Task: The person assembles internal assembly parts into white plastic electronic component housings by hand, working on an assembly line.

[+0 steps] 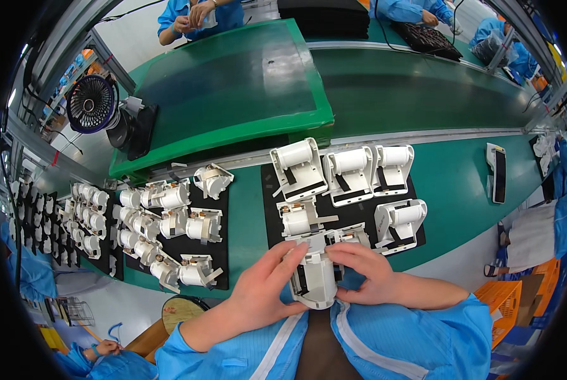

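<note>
Between my two hands is a white plastic housing with a rounded lower end, held upright close to my body. My left hand closes on its left side, thumb and fingers near the top edge. On the other side my right hand grips the upper right corner and edge. Just beyond it, on a black mat, stand several white housings with cylinders. A smaller white cylinder assembly with a grey strip lies in front of them, and another is partly hidden behind my fingers.
Several white cylinder assemblies fill dark mats to the left. A black fan stands behind them, beside a raised green-edged board. A white-and-black part lies at right. Co-workers in blue sit across the bench; an orange crate is lower right.
</note>
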Demonstrator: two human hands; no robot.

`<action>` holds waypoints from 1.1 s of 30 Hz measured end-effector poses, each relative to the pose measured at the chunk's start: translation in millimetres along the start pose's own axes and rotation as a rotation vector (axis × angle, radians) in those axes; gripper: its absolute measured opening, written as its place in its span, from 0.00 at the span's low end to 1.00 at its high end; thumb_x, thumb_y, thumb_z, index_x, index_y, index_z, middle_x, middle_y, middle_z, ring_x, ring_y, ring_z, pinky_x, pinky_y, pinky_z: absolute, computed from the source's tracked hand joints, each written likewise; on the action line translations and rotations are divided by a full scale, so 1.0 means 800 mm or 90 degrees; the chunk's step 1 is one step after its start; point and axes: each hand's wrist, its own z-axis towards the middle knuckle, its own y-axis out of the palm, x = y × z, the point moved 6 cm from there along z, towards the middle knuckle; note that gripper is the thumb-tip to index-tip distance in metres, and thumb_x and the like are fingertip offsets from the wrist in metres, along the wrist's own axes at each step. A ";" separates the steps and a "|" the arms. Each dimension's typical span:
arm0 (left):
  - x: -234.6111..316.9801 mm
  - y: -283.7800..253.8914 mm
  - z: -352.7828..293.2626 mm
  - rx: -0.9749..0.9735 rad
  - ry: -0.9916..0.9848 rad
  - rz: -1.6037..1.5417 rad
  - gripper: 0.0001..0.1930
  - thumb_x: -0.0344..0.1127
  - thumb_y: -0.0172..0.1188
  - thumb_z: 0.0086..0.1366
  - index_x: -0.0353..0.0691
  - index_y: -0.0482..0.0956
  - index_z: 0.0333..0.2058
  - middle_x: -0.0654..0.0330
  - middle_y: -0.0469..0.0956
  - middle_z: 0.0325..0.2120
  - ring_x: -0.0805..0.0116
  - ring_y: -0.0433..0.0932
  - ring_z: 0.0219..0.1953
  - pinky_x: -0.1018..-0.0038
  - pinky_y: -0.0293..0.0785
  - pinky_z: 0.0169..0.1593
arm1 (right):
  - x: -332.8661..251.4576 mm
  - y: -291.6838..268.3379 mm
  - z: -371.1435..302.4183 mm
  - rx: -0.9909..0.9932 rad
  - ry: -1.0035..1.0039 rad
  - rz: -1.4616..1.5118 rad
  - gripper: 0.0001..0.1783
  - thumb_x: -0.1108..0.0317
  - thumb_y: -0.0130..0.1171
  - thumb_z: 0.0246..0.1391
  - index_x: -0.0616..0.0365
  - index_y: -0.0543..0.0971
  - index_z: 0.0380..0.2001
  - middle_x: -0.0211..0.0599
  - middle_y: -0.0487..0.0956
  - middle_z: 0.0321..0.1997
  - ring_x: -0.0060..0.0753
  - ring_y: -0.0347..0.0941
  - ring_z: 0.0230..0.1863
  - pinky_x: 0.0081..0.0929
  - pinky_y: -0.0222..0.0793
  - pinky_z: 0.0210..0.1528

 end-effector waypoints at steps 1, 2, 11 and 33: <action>-0.001 0.000 -0.001 0.001 -0.003 0.000 0.51 0.37 0.80 0.36 0.34 0.64 0.60 0.46 0.70 0.52 0.48 0.75 0.52 0.64 0.76 0.50 | 0.002 0.001 -0.001 0.000 0.005 0.004 0.41 0.76 0.70 0.36 0.62 0.70 0.59 0.49 0.70 0.58 0.44 0.73 0.56 0.31 0.74 0.54; -0.001 0.001 -0.001 0.005 0.002 0.007 0.50 0.39 0.79 0.37 0.38 0.63 0.61 0.47 0.69 0.52 0.50 0.76 0.48 0.65 0.77 0.47 | 0.004 0.004 -0.003 -0.003 0.005 0.006 0.41 0.76 0.70 0.36 0.62 0.70 0.59 0.49 0.70 0.58 0.44 0.73 0.56 0.31 0.74 0.54; -0.001 0.005 0.002 -0.043 -0.069 0.001 0.53 0.45 0.77 0.37 0.45 0.61 0.64 0.52 0.70 0.49 0.55 0.78 0.43 0.67 0.79 0.41 | 0.026 0.010 -0.017 -0.026 0.096 0.207 0.41 0.79 0.69 0.37 0.64 0.69 0.60 0.50 0.65 0.62 0.41 0.70 0.59 0.33 0.73 0.58; -0.001 0.005 -0.010 -0.059 -0.063 -0.050 0.56 0.42 0.77 0.38 0.43 0.55 0.67 0.48 0.66 0.53 0.49 0.75 0.49 0.64 0.76 0.48 | 0.008 0.006 -0.018 -0.038 0.080 0.067 0.41 0.74 0.72 0.36 0.61 0.70 0.59 0.50 0.69 0.61 0.39 0.76 0.52 0.29 0.75 0.53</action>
